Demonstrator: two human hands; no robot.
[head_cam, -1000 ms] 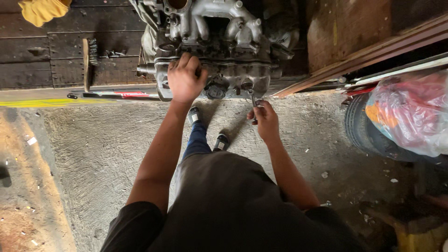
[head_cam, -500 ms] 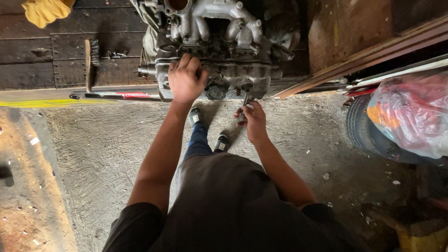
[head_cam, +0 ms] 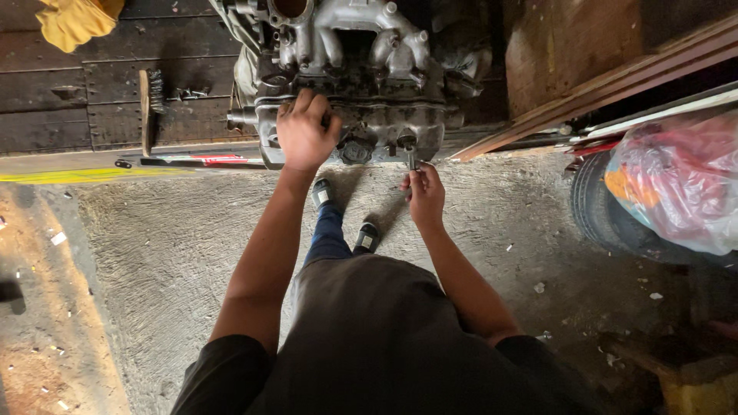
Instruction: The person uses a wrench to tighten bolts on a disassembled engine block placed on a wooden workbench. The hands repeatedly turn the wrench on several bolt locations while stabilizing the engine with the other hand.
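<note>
Bracing on the engine (head_cam: 361,77), the left hand (head_cam: 304,132) lies flat with fingers spread over its near edge. Just right of it, the right hand (head_cam: 423,196) pinches a small metal tool (head_cam: 411,160), a socket driver perhaps, hard to tell, tip against the engine's front. Left of the engine, a wire brush (head_cam: 146,111) lies on dark planks.

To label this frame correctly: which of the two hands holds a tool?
The right hand grips a slim metal tool set against the engine; the left hand lies on the engine, toolless.
</note>
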